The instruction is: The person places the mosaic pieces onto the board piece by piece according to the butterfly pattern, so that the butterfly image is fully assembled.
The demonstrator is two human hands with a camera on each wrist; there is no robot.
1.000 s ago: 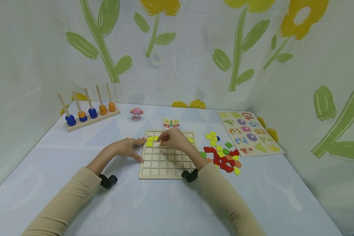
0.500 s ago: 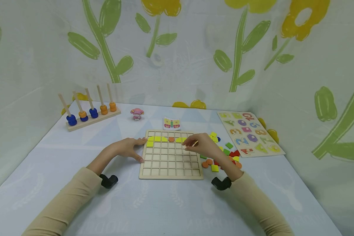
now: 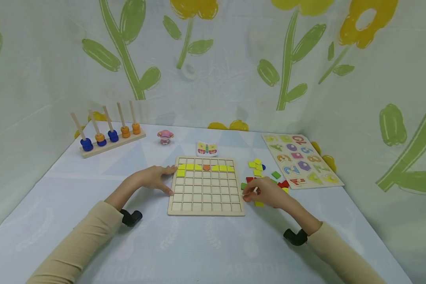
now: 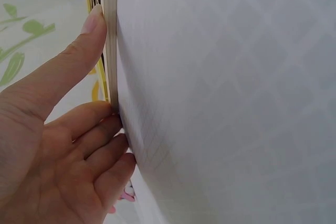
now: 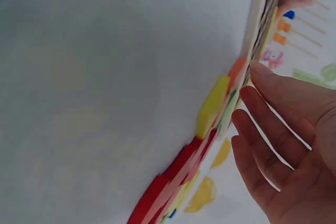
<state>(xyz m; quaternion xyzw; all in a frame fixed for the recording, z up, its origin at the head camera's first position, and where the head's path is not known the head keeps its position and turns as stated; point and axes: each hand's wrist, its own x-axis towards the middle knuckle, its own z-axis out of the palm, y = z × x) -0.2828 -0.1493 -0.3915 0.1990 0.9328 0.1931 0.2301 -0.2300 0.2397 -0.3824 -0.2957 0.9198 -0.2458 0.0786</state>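
Observation:
My left hand (image 3: 152, 177) rests at the left edge of a wooden grid board (image 3: 202, 197), thumb and fingers spread against its side. In the board's second row lie several yellow tiles (image 3: 189, 167) with an orange disc (image 3: 206, 167) in the middle. Another yellow tile (image 3: 180, 173) sits below the row's left end. My right hand (image 3: 266, 192) hovers beside the board's right edge over loose tiles, its fingers loosely bent; nothing shows between them. Near its fingertips in the right wrist view are an orange piece (image 5: 237, 68), a yellow tile (image 5: 212, 106) and red tiles (image 5: 181, 163).
Behind the board lies a butterfly picture card (image 3: 207, 149). A pink figurine (image 3: 165, 136) and a peg stacker with beads (image 3: 113, 141) stand at the back left. Loose yellow tiles (image 3: 256, 165) lie right of the board, and a number puzzle (image 3: 301, 161) lies farther right.
My right hand has moved from above the second row rightward and toward me to the loose tiles, uncovering the row's yellow tiles and orange disc. My left hand has stayed at the board's edge.

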